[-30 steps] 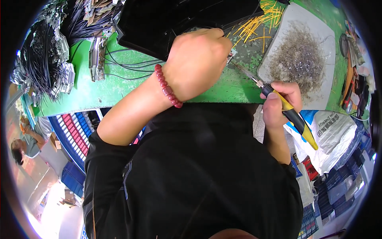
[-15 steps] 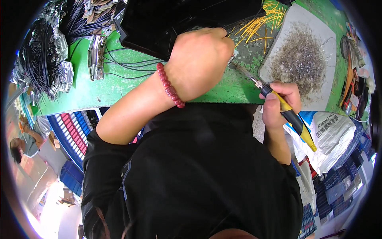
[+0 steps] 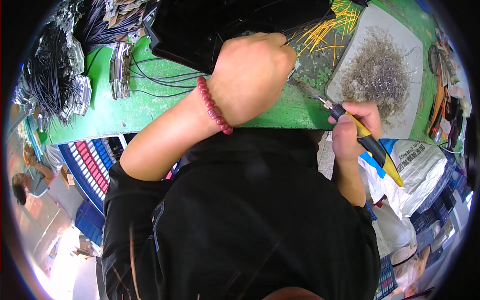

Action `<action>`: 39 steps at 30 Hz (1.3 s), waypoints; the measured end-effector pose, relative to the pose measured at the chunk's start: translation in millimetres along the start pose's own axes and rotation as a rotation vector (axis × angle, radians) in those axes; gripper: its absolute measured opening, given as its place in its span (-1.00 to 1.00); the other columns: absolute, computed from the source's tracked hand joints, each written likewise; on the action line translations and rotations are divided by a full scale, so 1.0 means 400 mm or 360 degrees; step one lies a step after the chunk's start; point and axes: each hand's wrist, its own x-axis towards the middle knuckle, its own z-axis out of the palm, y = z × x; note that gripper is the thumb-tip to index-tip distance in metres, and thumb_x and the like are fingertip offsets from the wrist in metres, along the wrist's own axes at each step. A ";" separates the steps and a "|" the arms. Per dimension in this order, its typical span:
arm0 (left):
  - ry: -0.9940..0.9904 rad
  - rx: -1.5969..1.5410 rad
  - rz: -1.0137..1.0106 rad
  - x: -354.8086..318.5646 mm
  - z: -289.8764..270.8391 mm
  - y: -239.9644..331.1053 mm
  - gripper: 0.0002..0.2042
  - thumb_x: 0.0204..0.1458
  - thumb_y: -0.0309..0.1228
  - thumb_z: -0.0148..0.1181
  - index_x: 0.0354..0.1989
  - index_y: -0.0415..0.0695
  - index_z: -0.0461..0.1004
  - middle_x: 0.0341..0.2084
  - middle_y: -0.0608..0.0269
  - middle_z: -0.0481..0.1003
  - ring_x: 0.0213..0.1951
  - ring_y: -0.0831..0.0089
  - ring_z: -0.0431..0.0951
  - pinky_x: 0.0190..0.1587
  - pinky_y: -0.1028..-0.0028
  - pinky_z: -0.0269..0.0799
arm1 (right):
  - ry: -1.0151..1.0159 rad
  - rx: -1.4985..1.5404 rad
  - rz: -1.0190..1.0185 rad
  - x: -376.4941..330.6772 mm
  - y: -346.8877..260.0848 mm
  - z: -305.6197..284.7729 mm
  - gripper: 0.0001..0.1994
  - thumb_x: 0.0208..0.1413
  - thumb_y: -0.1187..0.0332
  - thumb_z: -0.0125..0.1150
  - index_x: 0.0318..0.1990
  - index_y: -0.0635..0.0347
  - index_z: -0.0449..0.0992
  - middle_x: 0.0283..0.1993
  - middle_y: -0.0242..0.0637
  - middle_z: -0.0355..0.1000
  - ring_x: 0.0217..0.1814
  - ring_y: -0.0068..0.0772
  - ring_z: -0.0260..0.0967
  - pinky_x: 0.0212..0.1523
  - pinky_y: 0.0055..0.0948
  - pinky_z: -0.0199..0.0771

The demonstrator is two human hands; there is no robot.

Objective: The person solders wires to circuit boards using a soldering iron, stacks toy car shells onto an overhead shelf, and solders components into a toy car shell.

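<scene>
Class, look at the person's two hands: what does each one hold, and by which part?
Right hand grips a soldering iron by its yellow-and-black handle, near the tip end. Left hand is closed over the bench; what it holds is hidden.

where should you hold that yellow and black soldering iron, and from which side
Hold the soldering iron on its yellow-and-black handle, behind the collar, coming from the right, as the right hand does. The bare metal tip points up-left toward the left hand, so the handle end is the only safe grip.

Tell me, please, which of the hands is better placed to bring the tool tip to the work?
Probably the right hand: it grips the soldering iron, tip toward the left hand, which is fisted on the green bench.
</scene>
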 end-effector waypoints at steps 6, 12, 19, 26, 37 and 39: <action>-0.0007 0.0002 0.0000 0.004 -0.003 0.002 -0.93 -0.10 -0.49 0.14 -0.54 -0.19 0.41 -0.52 0.19 0.40 -0.39 0.15 0.48 -0.38 0.26 0.41 | -0.0092 -0.0207 -0.0055 -0.003 0.002 -0.008 -0.79 -0.05 0.35 0.31 -0.33 0.27 0.46 -0.50 -0.43 0.38 -0.54 -0.71 0.21 -0.49 -0.65 0.19; 0.0010 0.0004 0.0001 0.003 -0.003 -0.002 -0.93 -0.10 -0.49 0.14 -0.54 -0.19 0.41 -0.52 0.19 0.40 -0.39 0.16 0.48 -0.38 0.26 0.42 | -0.0086 -0.0271 -0.0089 0.007 0.010 0.001 -0.79 -0.05 0.35 0.32 -0.34 0.28 0.47 -0.51 -0.44 0.38 -0.53 -0.71 0.23 -0.49 -0.66 0.20; 0.0009 0.0020 -0.0005 0.000 0.000 -0.001 -0.94 -0.10 -0.49 0.14 -0.53 -0.19 0.42 -0.51 0.20 0.41 -0.39 0.17 0.48 -0.38 0.27 0.42 | 0.0022 0.0098 -0.0140 0.006 -0.004 0.011 -0.77 0.00 0.36 0.12 -0.29 0.35 0.32 -0.48 -0.12 0.38 -0.62 -0.48 0.29 -0.48 -0.58 0.35; -0.0016 0.0005 -0.0006 0.007 -0.001 0.000 -0.95 -0.12 -0.50 0.16 -0.54 -0.18 0.42 -0.52 0.21 0.41 -0.40 0.17 0.48 -0.40 0.27 0.41 | -0.0014 0.0062 -0.0180 0.023 -0.007 0.012 -0.53 0.11 0.30 0.28 0.09 0.29 0.27 -0.23 -0.11 0.51 -0.29 -0.49 0.46 -0.23 -0.55 0.46; -0.0249 -0.0981 -0.0284 0.030 -0.096 -0.003 -0.92 -0.10 -0.54 0.23 -0.47 -0.28 0.46 -0.54 0.20 0.50 -0.47 0.45 0.50 -0.38 0.50 0.39 | -0.0664 -0.0774 -0.1375 0.183 -0.013 0.068 -0.59 -0.19 0.49 0.31 -0.10 -0.03 0.46 -0.20 -0.36 0.53 -0.32 -0.28 0.48 -0.19 -0.25 0.47; -0.0395 -0.1053 -0.0422 0.031 -0.134 0.015 -0.91 -0.07 -0.53 0.22 -0.43 -0.30 0.47 -0.50 0.24 0.52 -0.42 0.54 0.50 -0.33 0.55 0.40 | -0.0613 -0.0752 -0.1383 0.188 -0.035 0.085 -0.66 -0.10 0.48 0.23 -0.10 -0.02 0.46 -0.26 -0.34 0.51 -0.32 -0.28 0.48 -0.20 -0.25 0.48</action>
